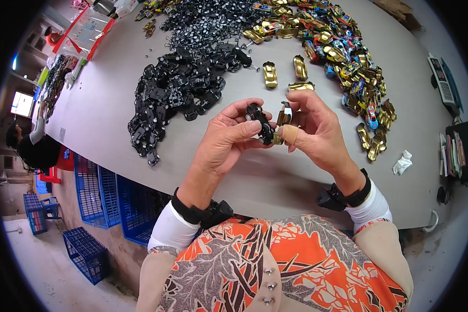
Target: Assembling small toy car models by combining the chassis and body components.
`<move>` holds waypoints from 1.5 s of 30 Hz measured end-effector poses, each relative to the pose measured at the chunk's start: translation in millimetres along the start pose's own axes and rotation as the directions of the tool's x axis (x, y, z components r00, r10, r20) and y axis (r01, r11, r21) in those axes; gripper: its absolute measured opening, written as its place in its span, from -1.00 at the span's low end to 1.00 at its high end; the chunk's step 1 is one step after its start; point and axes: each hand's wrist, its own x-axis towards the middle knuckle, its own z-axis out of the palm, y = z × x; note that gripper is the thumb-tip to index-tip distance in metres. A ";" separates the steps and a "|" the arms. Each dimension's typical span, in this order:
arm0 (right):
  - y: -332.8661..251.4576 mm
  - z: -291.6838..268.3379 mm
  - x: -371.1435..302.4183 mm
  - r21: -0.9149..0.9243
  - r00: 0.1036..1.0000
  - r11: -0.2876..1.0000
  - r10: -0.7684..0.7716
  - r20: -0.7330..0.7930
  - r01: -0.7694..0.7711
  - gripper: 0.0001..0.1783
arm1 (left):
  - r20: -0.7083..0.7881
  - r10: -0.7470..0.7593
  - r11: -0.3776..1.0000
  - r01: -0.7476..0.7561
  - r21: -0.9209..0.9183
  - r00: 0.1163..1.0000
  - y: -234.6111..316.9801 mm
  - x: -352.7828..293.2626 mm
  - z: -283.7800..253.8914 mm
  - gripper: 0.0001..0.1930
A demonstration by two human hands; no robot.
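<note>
My left hand (229,132) pinches a black toy car chassis (260,125) with small wheels, its thumb lying across the side. Close beside it, my right hand (314,127) grips a gold toy car body (284,115) between thumb and fingers; a tan bandage wraps that thumb. The two parts are held side by side above the table, and whether they touch is hard to see. Just beyond my hands lie a few loose gold car bodies (270,75). At the left spreads a heap of black chassis (179,83).
Small wheels on axles (208,26) are piled at the back of the grey table (109,78). Mixed gold and coloured car bodies (343,57) heap up at the right, near a crumpled white tissue (402,162). Blue crates (91,192) stand at the lower left; another person (41,151) sits at the far left.
</note>
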 end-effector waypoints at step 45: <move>3.1 -0.8 -2.9 -0.320 0.970 0.918 -0.200 0.140 0.235 -0.74 | 0.051 0.121 0.943 -0.130 0.305 0.991 -6.9 -6.8 9.5 -0.64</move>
